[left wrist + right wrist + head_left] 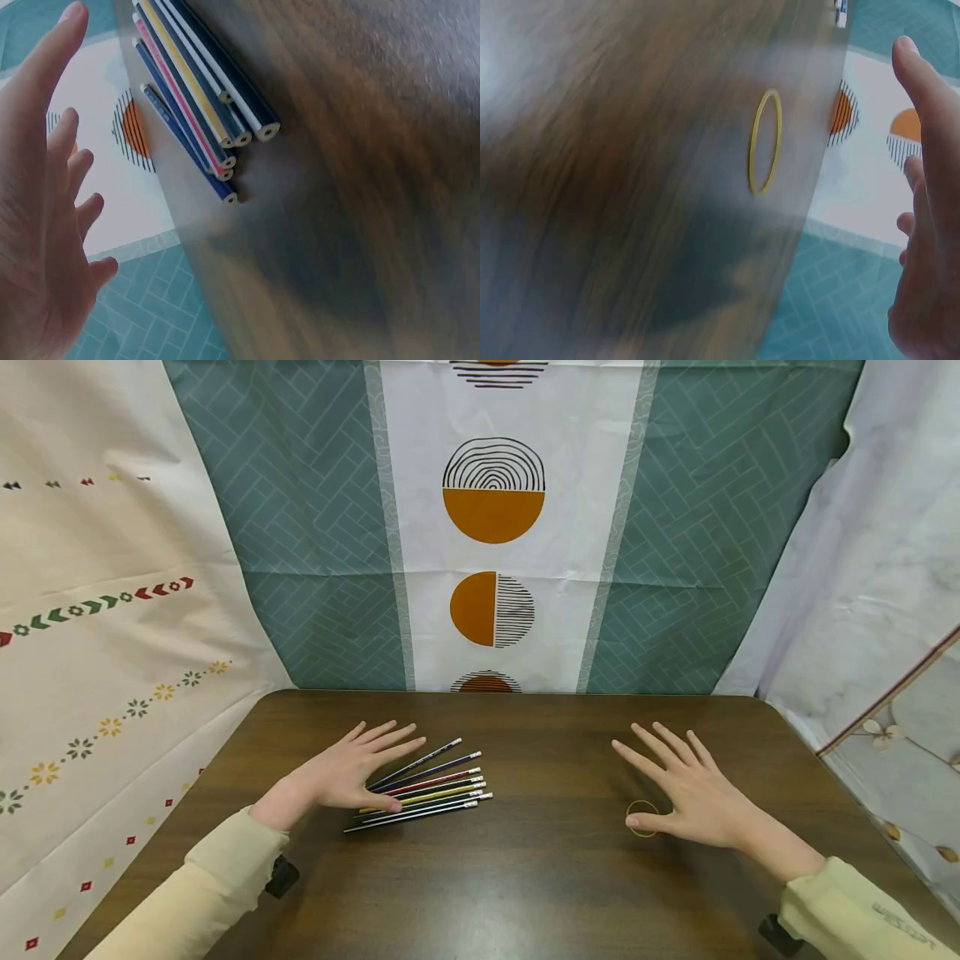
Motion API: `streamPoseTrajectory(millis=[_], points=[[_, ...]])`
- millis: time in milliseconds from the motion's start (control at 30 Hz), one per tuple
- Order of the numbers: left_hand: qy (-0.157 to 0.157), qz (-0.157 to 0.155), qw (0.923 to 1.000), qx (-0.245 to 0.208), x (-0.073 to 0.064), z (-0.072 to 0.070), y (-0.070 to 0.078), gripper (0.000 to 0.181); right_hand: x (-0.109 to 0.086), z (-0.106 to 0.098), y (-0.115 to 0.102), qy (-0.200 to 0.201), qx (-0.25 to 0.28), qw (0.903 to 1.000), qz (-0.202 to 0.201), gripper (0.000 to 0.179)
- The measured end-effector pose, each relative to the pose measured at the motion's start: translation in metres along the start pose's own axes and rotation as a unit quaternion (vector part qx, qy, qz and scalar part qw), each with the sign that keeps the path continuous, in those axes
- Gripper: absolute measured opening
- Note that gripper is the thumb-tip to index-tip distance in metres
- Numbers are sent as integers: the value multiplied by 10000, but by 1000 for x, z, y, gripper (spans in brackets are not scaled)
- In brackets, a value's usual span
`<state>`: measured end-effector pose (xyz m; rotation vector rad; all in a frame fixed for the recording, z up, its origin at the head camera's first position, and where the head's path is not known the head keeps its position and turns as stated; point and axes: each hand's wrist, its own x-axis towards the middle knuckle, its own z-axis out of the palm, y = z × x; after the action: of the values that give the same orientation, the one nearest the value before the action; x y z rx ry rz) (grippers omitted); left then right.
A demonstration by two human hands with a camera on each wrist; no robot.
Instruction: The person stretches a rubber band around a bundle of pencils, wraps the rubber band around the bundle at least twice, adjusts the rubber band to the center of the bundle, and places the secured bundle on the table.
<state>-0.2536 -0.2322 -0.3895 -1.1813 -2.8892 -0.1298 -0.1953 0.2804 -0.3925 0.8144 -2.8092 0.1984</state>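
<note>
Several pencils [438, 789] lie fanned out on the brown table, with dark, red and yellow barrels and white eraser ends toward the right. My left hand [348, 775] is spread above their left ends, fingers straight; in the left wrist view a gap shows between the hand [45, 195] and the pencils [191, 90]. On the right, a thin yellow rubber band [766, 142] lies in a loop on the table. Over it my right hand [693, 793] hovers with fingers spread, the thumb covering part of the band in the head view. Neither hand holds anything.
The wooden table [525, 877] has rounded far corners. A green and white patterned cloth [322, 527] hangs right behind its far edge. Pale cloths [112, 635] hang along both sides. A dark band with a small box [282, 877] sits at each wrist.
</note>
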Motion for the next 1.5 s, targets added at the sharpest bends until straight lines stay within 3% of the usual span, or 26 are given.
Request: streamPoseTrajectory(millis=[300,1100,1500], points=[[110,38,9999,-117,5,9,2,98,22,10,-21,-89,351,9992,-188,94],[-175,-144,9989,-405,13,17,9,112,82,40,-67,-101,687,9955,-641,94],[-491,-446,9942,-845,18,26,11,119,101,56,-88,-621,865,9912,-780,97]])
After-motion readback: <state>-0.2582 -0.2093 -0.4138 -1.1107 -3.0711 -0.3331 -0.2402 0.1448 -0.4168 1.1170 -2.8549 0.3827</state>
